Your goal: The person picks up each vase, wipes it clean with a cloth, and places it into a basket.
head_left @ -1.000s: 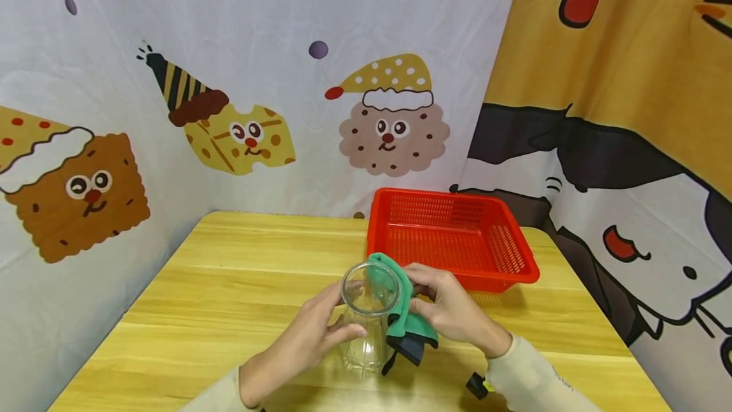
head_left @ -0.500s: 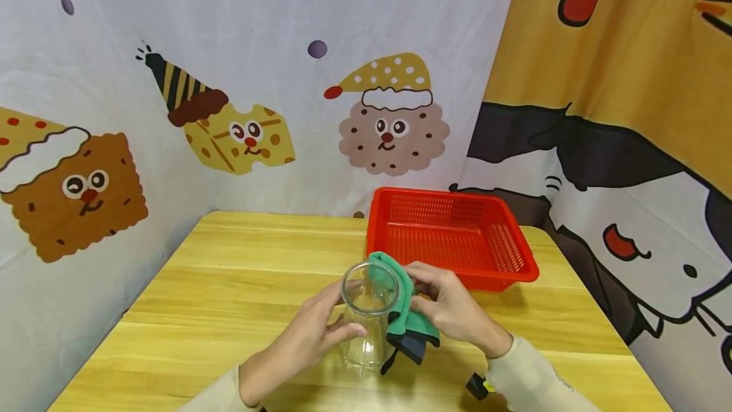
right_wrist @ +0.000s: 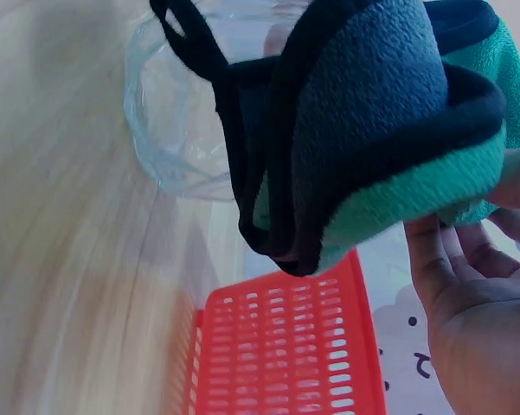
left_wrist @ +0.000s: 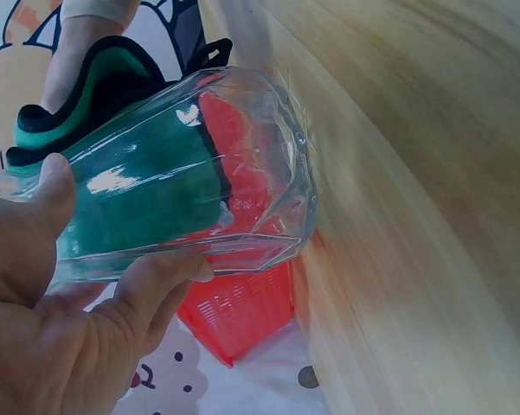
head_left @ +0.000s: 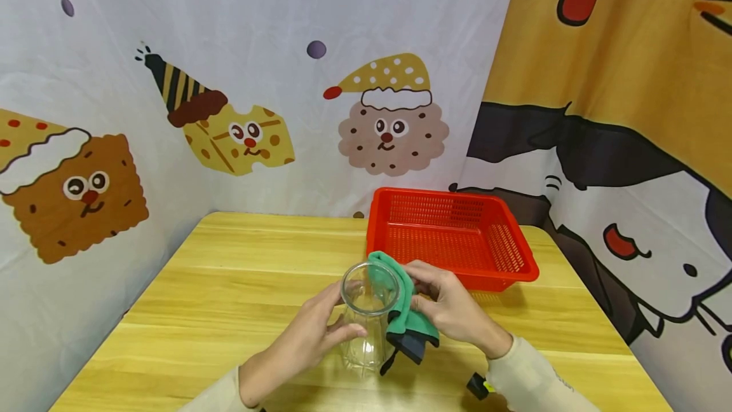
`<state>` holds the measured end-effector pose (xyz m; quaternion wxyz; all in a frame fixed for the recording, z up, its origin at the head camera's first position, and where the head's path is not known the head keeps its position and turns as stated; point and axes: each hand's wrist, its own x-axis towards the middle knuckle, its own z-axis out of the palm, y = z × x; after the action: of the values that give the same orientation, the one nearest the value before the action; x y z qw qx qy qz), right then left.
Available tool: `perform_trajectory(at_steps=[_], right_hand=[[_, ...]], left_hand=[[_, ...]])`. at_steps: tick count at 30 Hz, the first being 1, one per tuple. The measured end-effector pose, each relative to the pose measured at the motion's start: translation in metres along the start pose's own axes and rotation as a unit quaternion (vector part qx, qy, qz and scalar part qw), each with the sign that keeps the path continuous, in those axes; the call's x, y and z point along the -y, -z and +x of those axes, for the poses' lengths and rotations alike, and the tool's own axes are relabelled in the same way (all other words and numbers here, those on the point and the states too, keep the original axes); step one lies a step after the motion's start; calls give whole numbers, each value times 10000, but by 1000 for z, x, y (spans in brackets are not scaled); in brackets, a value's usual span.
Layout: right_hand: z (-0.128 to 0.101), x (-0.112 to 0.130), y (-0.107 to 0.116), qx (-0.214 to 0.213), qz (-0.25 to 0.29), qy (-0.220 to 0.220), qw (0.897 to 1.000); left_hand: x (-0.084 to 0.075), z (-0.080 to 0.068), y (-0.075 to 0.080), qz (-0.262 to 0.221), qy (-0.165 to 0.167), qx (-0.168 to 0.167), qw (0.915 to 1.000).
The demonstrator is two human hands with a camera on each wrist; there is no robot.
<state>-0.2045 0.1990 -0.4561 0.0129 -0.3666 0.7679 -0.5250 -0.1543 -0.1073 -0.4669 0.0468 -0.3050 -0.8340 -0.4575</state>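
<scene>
A tall clear glass vase with a round rim and faceted sides stands on the wooden table. My left hand grips it from the left, thumb on the near side and fingers round the far side. In the right hand is a folded green and dark grey cloth with black edging and a hanging loop. That cloth lies along the vase's right side, its top at the rim. Through the glass in the left wrist view, the green cloth shows behind the wall.
Behind the right hand sits a red plastic basket with perforated walls. A small black object with a yellow mark lies near the right sleeve. The wooden table backs onto a printed curtain.
Hardly anything differs: both hands, the vase and the cloth keep their places. The head view has shifted very slightly.
</scene>
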Motion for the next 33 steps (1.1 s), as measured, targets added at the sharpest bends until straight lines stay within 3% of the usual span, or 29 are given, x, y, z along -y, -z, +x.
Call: perform_trajectory(at_steps=[9, 33], right_hand=[[0, 6, 3, 235, -673, 201, 9973], [-2, 5, 1, 261, -1324, 535, 9894]], left_hand=[[0, 0, 0, -5, -16, -30, 10000], [0, -2, -1, 47, -52, -47, 10000]])
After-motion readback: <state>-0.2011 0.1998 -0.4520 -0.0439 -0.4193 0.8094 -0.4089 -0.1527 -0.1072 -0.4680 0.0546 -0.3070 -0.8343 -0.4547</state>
